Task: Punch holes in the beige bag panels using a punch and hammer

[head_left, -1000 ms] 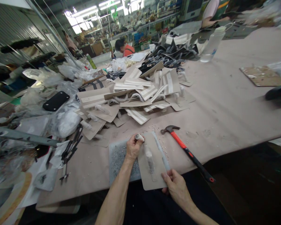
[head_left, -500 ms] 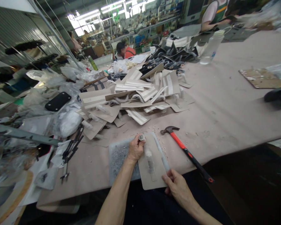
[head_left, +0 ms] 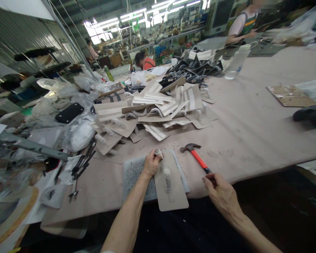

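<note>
My left hand is closed round a short, pale cylinder with a round metal top, held upright at the far end of a beige panel. A plastic-wrapped handle runs along the middle of this panel. Beneath it lies a grey, pitted board, and the panel's near end juts past the table edge. To the right, my right hand has its fingers curled on the grip of a claw hammer. The hammer's head rests on the table, and the hand covers the handle's lower end.
A heap of beige panels with handles lies beyond my hands. Plastic bags and thin black strips crowd the left. A water bottle stands at the back right, and a co-worker is behind it.
My right hand has let go of the beige panel's right edge and moved right to the hammer's handle. My left hand still holds the cylinder at the panel's far end.
</note>
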The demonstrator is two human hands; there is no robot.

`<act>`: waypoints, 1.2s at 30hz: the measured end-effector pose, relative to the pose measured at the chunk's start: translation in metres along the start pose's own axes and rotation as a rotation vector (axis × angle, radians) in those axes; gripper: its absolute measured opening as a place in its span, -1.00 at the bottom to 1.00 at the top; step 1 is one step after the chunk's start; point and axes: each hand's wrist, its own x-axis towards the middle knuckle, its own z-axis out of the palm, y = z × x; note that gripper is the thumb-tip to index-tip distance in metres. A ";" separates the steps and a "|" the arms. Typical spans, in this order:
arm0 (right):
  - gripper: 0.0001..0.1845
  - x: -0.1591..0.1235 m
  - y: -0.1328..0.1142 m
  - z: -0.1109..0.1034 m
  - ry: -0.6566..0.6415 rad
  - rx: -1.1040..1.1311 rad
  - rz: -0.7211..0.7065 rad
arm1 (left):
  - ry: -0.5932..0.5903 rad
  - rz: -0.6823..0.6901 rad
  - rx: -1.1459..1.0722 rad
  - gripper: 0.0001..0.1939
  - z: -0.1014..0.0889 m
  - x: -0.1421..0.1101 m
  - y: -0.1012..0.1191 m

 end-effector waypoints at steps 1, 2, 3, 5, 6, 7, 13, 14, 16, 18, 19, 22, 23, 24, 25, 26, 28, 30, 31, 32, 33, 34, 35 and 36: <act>-0.68 0.007 0.005 -0.002 0.037 -0.072 -0.034 | 0.000 0.020 0.034 -0.83 0.001 -0.002 0.002; -0.68 0.013 0.011 -0.004 0.064 -0.159 -0.081 | -0.008 0.044 0.075 -0.82 0.001 -0.004 0.003; -0.67 0.019 0.016 -0.004 0.075 -0.251 -0.131 | -0.019 0.070 0.121 -0.81 0.001 -0.006 0.005; -0.64 0.028 0.024 -0.003 0.031 -0.415 -0.213 | -0.051 0.119 0.202 -0.79 0.001 -0.009 0.007; -0.64 0.032 0.026 -0.003 -0.020 -0.470 -0.231 | -0.066 0.137 0.229 -0.78 0.001 -0.010 0.007; -0.65 0.035 0.028 -0.002 -0.079 -0.506 -0.227 | -0.076 0.149 0.245 -0.78 0.001 -0.010 0.007; -0.91 0.057 0.016 -0.003 -0.423 -0.258 0.000 | -0.067 0.172 0.235 -0.76 -0.001 -0.009 0.002; -0.90 0.059 0.012 -0.003 -0.497 -0.107 0.075 | -0.067 0.170 0.229 -0.75 -0.001 -0.008 0.002; -0.89 0.061 0.004 0.000 -0.639 0.290 0.268 | -0.083 0.167 0.213 -0.75 -0.002 -0.007 0.001; -0.86 0.058 -0.003 0.006 -0.705 0.640 0.446 | -0.092 0.163 0.195 -0.76 -0.003 -0.006 0.001; -0.83 0.056 -0.006 0.009 -0.701 0.731 0.510 | -0.096 0.158 0.187 -0.76 -0.003 -0.006 0.001; -0.76 0.054 -0.019 0.010 -0.625 0.688 0.557 | -0.093 0.139 0.171 -0.75 -0.004 -0.005 0.002; -0.75 0.054 -0.026 0.006 -0.583 0.612 0.504 | -0.094 0.134 0.168 -0.75 -0.004 -0.005 0.002; -0.74 0.055 -0.035 0.000 -0.533 0.522 0.405 | -0.096 0.131 0.167 -0.75 -0.004 -0.004 0.003; -0.72 0.056 -0.045 -0.008 -0.471 0.427 0.266 | -0.099 0.129 0.170 -0.75 -0.004 -0.003 0.003; -0.69 0.057 -0.056 -0.017 -0.392 0.332 0.105 | -0.103 0.129 0.175 -0.75 -0.004 -0.003 0.004; -0.66 0.058 -0.079 -0.034 -0.224 0.160 -0.183 | -0.112 0.137 0.189 -0.74 -0.004 -0.002 0.004; -0.67 0.057 -0.097 -0.042 -0.125 0.018 -0.355 | -0.115 0.158 0.202 -0.73 -0.004 -0.001 0.003; -0.68 0.055 -0.102 -0.043 -0.127 -0.052 -0.401 | -0.113 0.171 0.207 -0.73 -0.003 -0.002 0.002; -0.70 0.054 -0.106 -0.041 -0.164 -0.124 -0.436 | -0.110 0.179 0.214 -0.74 -0.003 -0.002 0.001; -0.73 0.053 -0.108 -0.039 -0.225 -0.195 -0.462 | -0.109 0.179 0.223 -0.77 -0.003 -0.002 0.000; -0.75 0.052 -0.108 -0.037 -0.292 -0.257 -0.480 | -0.108 0.172 0.233 -0.80 -0.003 -0.002 -0.001; -0.77 0.052 -0.110 -0.037 -0.347 -0.308 -0.492 | -0.109 0.163 0.243 -0.83 -0.003 -0.003 -0.001; -0.78 0.053 -0.112 -0.039 -0.375 -0.343 -0.500 | -0.114 0.155 0.251 -0.85 -0.002 -0.003 -0.001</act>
